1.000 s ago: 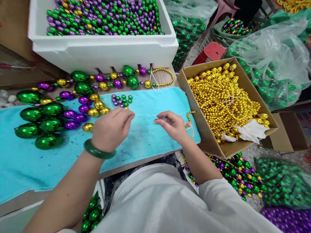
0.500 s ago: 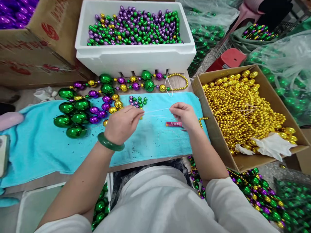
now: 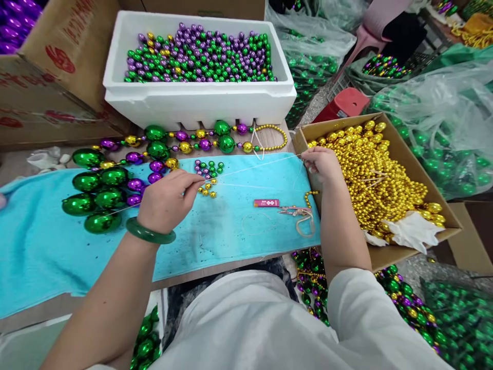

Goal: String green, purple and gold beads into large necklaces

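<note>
A thin white string [image 3: 254, 167] stretches between my two hands above the blue towel [image 3: 227, 231]. My left hand [image 3: 169, 198], with a green bangle [image 3: 150, 231] at the wrist, pinches one end near the small gold beads [image 3: 208, 189]. Out to the right, my right hand [image 3: 321, 162] pinches the other end beside the box of gold beads. Under my left hand lie big green beads [image 3: 103, 222] and purple beads [image 3: 134, 185], partly covered by it. Small green and purple beads [image 3: 210, 168] sit in a cluster behind. A lighter [image 3: 266, 203] and thread snips [image 3: 295, 211] rest on the towel.
A white foam box [image 3: 198, 97] of green and purple beads stands at the back, with a finished-looking bead strand [image 3: 204, 145] before it. Cardboard boxes flank the towel: one [image 3: 65, 82] at left, one [image 3: 304, 134] with gold beads at right. A red stool [image 3: 348, 100] stands behind.
My right hand has moved right and away from my left, drawing the string out longer. The thread snips, formerly hidden by that hand, now show. The whole view has shifted slightly.
</note>
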Demonstrator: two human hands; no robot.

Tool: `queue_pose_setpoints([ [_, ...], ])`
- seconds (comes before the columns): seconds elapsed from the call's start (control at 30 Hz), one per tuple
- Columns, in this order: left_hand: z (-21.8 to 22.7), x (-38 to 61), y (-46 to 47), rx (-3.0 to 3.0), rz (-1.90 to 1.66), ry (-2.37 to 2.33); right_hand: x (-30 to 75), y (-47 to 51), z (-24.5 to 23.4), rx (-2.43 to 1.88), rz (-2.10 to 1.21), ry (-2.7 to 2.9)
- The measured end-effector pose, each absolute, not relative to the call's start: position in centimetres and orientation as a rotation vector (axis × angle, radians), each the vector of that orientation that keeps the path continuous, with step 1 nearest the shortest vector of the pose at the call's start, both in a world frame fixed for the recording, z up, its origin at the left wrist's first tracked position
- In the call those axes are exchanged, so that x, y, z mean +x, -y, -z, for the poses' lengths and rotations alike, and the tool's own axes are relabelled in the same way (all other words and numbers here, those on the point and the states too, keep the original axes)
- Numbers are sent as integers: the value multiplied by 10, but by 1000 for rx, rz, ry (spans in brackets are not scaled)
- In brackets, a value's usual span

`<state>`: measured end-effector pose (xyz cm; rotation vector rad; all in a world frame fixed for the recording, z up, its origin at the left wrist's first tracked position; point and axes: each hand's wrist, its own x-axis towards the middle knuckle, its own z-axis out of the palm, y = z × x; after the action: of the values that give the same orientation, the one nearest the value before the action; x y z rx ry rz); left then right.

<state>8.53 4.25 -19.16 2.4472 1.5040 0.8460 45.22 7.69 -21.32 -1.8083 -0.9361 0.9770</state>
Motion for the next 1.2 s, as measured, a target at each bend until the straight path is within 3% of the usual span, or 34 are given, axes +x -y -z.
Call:
queue_pose_setpoints([
  [0.13, 194, 87, -46, 2547, -751, -1581, 451, -93, 219, -2271, -397, 1262],
  [0.23, 193, 95, -44, 2590, -545, -1602, 430, -91, 213, -2230, -169, 1514],
  [0.37, 199, 115, -34, 2480, -375, -1535, 367, -57, 209, -1474, -563, 1866],
  [0.5, 216, 134, -23, 2098, -498, -1430, 309, -17, 230, -1003, -872, 2030],
  [0.67, 232, 132, -22, 1349, -636, -1321, 294, -6, 249, -1091, -925, 1987],
  [0.8, 232, 123, -25, 1197, -583, -1070, 295, -8, 246, -1082, -938, 2084],
  [1.03, 226, 109, -42, 1783, -367, -1136, 298, -7, 252, -1259, -968, 2300],
  [1.2, 220, 101, -101, 2235, -399, -1658, 333, -8, 253, -1509, -940, 2067],
])
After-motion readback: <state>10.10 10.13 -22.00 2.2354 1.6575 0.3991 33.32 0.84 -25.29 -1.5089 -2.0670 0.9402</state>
